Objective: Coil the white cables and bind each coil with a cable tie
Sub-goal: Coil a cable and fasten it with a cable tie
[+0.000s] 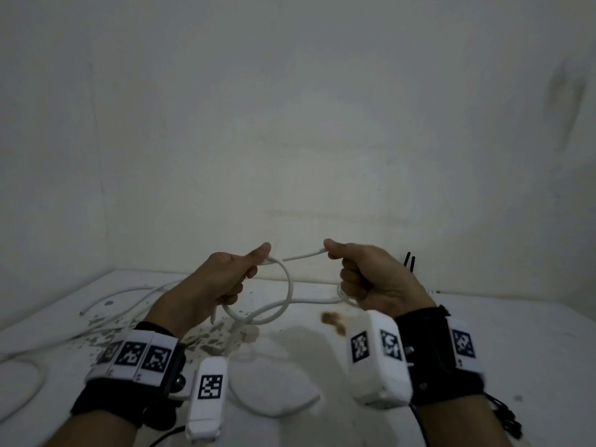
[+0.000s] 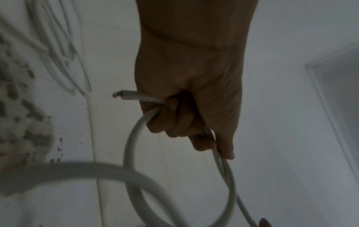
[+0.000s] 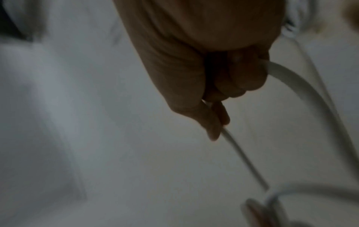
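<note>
Both hands hold one white cable (image 1: 290, 287) above a white table (image 1: 483, 333). My left hand (image 1: 225, 279) grips a small loop of it in a fist, thumb on top; the left wrist view shows the loop (image 2: 130, 153) hanging from the curled fingers (image 2: 174, 119) and a cut cable end (image 2: 126, 96) sticking out. My right hand (image 1: 361, 272) pinches the other free end (image 1: 306, 254) between thumb and forefinger, and the cable (image 3: 295, 79) curves away below the right fist (image 3: 223, 79). Black cable ties (image 1: 409, 261) stick up behind the right hand.
More loose white cables (image 1: 129, 301) lie tangled on the table's left side, and one curves in front near the wrists (image 1: 274, 411). Brown stains (image 1: 333, 321) and dark flecks mark the table. A white wall (image 1: 290, 124) rises close behind.
</note>
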Demonstrator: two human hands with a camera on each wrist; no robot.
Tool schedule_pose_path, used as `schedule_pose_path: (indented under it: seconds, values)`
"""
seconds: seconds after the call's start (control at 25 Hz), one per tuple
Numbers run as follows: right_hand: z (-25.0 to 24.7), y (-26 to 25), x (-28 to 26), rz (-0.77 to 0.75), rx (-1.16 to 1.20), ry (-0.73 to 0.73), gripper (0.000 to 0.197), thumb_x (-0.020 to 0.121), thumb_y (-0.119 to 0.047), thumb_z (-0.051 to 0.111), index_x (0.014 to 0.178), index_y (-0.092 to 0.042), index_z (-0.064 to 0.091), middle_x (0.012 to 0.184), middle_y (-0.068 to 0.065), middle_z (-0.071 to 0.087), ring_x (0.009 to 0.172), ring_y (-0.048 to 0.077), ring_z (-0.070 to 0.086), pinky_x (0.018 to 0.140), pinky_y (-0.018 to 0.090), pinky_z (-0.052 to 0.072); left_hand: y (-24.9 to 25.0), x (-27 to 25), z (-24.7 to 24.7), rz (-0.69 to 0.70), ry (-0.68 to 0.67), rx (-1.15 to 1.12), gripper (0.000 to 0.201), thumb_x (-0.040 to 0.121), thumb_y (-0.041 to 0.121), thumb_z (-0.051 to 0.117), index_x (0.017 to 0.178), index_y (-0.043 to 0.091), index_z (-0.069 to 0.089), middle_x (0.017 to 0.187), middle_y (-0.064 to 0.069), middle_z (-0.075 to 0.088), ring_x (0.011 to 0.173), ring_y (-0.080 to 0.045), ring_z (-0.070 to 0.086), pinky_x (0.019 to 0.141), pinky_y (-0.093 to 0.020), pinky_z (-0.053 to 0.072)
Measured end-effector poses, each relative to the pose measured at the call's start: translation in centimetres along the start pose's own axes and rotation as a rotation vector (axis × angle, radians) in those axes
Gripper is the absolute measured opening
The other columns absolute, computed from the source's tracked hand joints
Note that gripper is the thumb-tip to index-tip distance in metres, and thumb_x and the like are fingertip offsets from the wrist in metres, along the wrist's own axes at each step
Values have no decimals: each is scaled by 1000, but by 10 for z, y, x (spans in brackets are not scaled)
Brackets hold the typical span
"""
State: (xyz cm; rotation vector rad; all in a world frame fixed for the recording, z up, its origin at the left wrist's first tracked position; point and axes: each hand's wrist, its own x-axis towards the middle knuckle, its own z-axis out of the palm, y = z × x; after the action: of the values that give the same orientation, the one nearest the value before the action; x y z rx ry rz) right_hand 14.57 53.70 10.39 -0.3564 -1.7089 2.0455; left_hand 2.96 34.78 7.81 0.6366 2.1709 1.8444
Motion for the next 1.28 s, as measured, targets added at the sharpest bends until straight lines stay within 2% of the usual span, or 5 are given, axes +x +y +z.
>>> schedule_pose_path:
  seconds: [0.2,0.32,0.48,0.72,1.28]
  values:
    - [-12,-12,-13,-575,-839,345,45,61,-47,91,56,-11,64,37,-10,52,38,3,50,43,15,39,2,-2,5,40,36,192,59,75,69,62,57,15,45,40,11,46,50,-14,24,51,-26,26]
    - [-3,-5,-7,-473,-586,344,57,70,-49,86,59,-3,54,43,4,48,47,27,52,51,31,55,4,0,3,35,56,127,56,80,66,62,65,12,53,44,9,35,47,-12,25,51,-27,25]
    - [12,-11,-16,-40,200,-206,33,101,-38,54,95,-8,66,47,-3,27,40,15,31,48,29,48,-2,4,-1,-3,73,-131,50,82,59,65,62,21,40,54,6,24,46,-12,20,49,-27,19]
    - [-11,-16,-14,-615,-955,235,34,80,-54,75,67,-23,73,51,-10,58,54,6,57,57,24,45,-9,3,-25,21,213,178,65,62,77,63,53,14,50,45,2,31,42,-13,24,50,-24,23]
    - [-9,4,-2,-557,-1045,181,11,100,-31,53,102,-32,64,61,-8,48,67,22,55,68,33,48,-3,16,-43,-15,56,-273,32,99,39,51,78,15,52,55,9,28,41,-5,24,36,-17,26]
